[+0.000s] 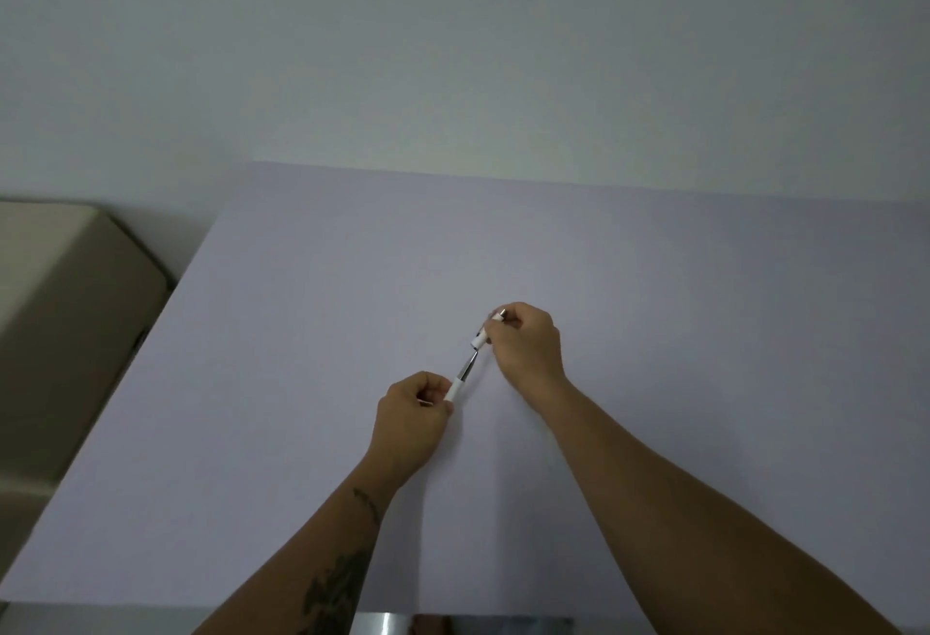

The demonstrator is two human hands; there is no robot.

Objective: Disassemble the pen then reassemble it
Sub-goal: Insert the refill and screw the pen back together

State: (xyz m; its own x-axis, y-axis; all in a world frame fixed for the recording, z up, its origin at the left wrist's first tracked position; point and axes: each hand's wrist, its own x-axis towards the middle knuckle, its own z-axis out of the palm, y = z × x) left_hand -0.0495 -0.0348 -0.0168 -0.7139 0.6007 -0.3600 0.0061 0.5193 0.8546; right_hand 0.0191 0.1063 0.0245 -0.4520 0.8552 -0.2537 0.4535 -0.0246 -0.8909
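A white pen is held in two parts above the pale table (654, 282). My left hand (410, 420) grips the lower white section (456, 388), from which a thin dark refill (468, 366) sticks out up and to the right. My right hand (526, 347) pinches the upper white barrel (480, 336), whose metal end shows at its far tip. The refill's tip reaches the barrel's open mouth. The two white parts are a short gap apart, aligned on one slanting line.
A beige cushioned seat (65, 312) stands beyond the table's left edge. A plain wall (453, 55) rises behind the far edge. Something shiny (387, 624) shows at the near edge, between my forearms.
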